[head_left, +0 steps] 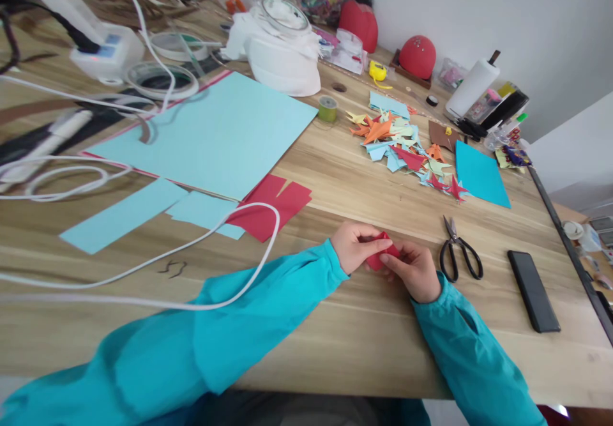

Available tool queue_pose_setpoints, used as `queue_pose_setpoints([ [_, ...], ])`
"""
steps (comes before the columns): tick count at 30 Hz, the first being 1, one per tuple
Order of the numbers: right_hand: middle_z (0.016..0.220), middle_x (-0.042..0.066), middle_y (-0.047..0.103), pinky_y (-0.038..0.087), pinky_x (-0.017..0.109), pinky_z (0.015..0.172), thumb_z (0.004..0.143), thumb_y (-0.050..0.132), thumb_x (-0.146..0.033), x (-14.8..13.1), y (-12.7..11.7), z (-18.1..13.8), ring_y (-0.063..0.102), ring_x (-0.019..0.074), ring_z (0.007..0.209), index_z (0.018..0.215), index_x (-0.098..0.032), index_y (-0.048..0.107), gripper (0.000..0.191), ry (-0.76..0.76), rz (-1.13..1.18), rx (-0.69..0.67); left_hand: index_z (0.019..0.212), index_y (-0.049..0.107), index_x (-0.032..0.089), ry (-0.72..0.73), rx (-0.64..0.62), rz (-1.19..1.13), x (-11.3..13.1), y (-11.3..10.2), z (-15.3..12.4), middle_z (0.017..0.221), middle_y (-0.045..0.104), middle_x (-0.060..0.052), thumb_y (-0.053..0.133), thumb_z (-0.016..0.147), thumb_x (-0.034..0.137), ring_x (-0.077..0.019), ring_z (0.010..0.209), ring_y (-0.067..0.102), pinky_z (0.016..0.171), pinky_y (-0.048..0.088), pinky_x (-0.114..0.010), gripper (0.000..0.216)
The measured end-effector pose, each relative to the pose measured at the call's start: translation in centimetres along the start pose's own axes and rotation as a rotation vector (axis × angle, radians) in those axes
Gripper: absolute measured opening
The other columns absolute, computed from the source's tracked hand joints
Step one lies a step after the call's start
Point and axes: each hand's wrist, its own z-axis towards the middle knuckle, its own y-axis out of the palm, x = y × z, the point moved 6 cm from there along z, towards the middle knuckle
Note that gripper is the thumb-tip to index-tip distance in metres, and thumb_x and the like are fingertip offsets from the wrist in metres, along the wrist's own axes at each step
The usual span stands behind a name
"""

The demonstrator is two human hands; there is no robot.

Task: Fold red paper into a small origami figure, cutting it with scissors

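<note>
Red folded paper [375,262] is pinched by the fingers of the left hand [352,247] and right hand [421,274], over the bench [306,356]. Just right of the fingers lie scissors [453,239]; farther right, a phone [534,292]; beyond the fingers, a pile of folded paper shapes [409,159].

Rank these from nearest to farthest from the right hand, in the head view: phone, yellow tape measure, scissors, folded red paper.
1. Folded red paper: in the right hand.
2. Scissors: just to its right.
3. Phone: farther right, past the scissors.
4. Yellow tape measure: far back.
</note>
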Motion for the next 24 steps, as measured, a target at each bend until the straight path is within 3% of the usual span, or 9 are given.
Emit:
queue_pose_setpoints([
  [24, 0.053, 0.001, 0.064, 0.046, 0.020, 0.040, 0.067, 0.072, -0.040, 0.02, 0.18, 0.05, 0.054, 0.0088, 0.042, 0.068, -0.014, 0.063, 0.028, 0.026, 0.063, -0.040, 0.047, 0.057, 0.013, 0.069, -0.014, 0.035, 0.05, -0.09, 0.32, 0.040, 0.051, 0.003, 0.066, 0.064, 0.035, -0.0065, 0.037, 0.043, 0.034, 0.033, -0.018, 0.029],
])
